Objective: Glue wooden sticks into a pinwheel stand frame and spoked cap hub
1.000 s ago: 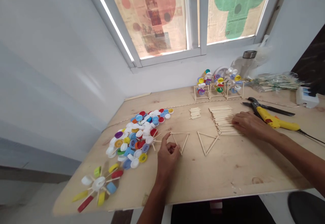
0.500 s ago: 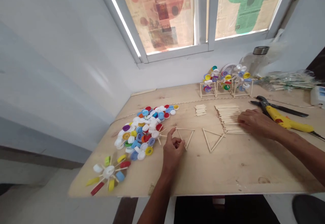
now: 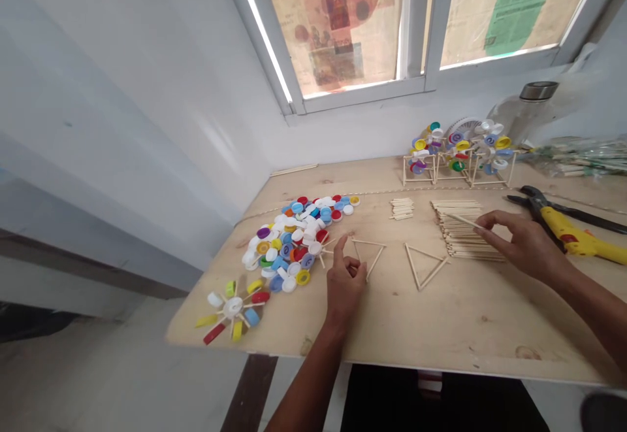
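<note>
- My left hand (image 3: 345,283) rests on the plywood table (image 3: 441,327), index finger stretched out. The other fingers curl beside the left stick triangle (image 3: 369,243); I cannot tell if they pinch it.
- My right hand (image 3: 526,244) pinches one stick (image 3: 463,221) between thumb and fingertips, just above the stick pile (image 3: 460,241).
- A second triangle (image 3: 426,252) lies between my hands.

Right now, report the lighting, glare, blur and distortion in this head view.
Head view: daylight through the papered window, with a blown-out glare strip along its left frame; the table evenly lit, shadows soft; wide-angle distortion slants frame and wall; the right hand pinching a stick and the left hand look fairly sharp; the bag of sticks at the far right edge is smeared.
</note>
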`<state>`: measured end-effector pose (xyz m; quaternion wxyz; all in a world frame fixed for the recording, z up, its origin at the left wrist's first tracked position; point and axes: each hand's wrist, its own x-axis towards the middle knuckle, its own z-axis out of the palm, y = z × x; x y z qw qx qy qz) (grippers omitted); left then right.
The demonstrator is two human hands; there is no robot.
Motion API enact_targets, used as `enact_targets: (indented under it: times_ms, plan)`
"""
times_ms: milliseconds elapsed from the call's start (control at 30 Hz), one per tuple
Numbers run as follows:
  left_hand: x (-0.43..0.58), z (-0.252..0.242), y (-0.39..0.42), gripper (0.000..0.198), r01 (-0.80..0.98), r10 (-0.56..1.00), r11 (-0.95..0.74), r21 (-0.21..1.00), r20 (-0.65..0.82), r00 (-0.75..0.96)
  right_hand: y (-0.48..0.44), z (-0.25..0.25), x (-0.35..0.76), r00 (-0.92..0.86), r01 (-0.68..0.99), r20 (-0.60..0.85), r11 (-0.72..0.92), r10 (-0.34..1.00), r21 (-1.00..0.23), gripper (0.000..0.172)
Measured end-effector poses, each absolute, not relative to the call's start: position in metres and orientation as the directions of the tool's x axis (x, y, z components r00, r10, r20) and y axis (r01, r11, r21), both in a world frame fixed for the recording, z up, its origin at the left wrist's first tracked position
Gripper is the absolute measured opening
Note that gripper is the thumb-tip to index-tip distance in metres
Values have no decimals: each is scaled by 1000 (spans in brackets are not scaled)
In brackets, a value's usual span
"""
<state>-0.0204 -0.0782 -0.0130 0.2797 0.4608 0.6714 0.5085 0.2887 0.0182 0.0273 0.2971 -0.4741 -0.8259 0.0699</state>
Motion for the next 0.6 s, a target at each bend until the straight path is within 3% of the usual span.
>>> enact_targets:
  times_ms: [300, 600]
  plan:
    - [-23, -18, -79, 68, 233, 903, 50, 971, 56, -427, -1, 20, 239, -446, 597, 346, 562, 826, -572, 26]
    - [-24, -16, -83, 70, 204, 896, 83, 975, 16, -444, -2, -5, 236, -498, 621, 426, 653, 756, -434, 20]
